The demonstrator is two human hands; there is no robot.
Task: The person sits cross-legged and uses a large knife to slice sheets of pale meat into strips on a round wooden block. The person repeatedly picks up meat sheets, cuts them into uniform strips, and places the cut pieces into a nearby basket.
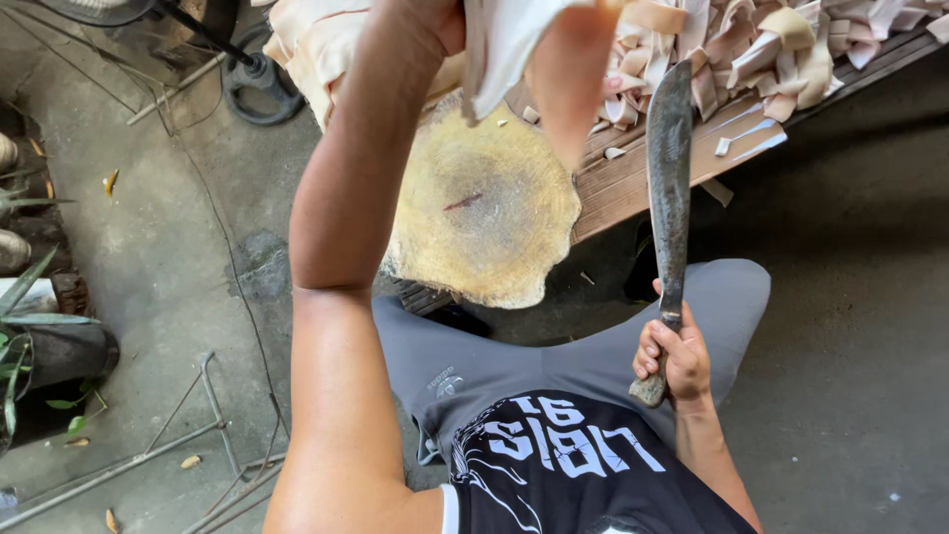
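Far left edge: green potted-plant leaves [20, 326] over a dark pot, grey concrete floor [168, 267] scattered with dry leaves, thin grey metal rods [148, 450] lying low left, black round fan base [259, 84] with its cable at top left. Left arm rises up the middle of the view from the shoulder, elbow bent, left hand [440, 22] mostly cut by the top edge, fingers clenched on a pale cream floppy strip of hide-like material [514, 44] that hangs down from the grip, lifted clear of the block below it. Under it sits a round worn yellowish wooden chopping block [484, 203], one small reddish mark near its centre, small pale scraps at its far rim. Behind and right of the block a low brown slatted wooden platform [633, 178] carries a heap of cut cream-and-pink strips [751, 44], more pale sheets piled at top centre-left. Right hand [674, 356] low right, above the grey-trousered knee, fist closed tight round the handle of a long dark rusty machete [670, 168]; blade points up and away, nearly vertical, tip near the hanging strip but not touching it, blade held apart from the block. Bottom: black shirt with white print, dark grey floor on the right
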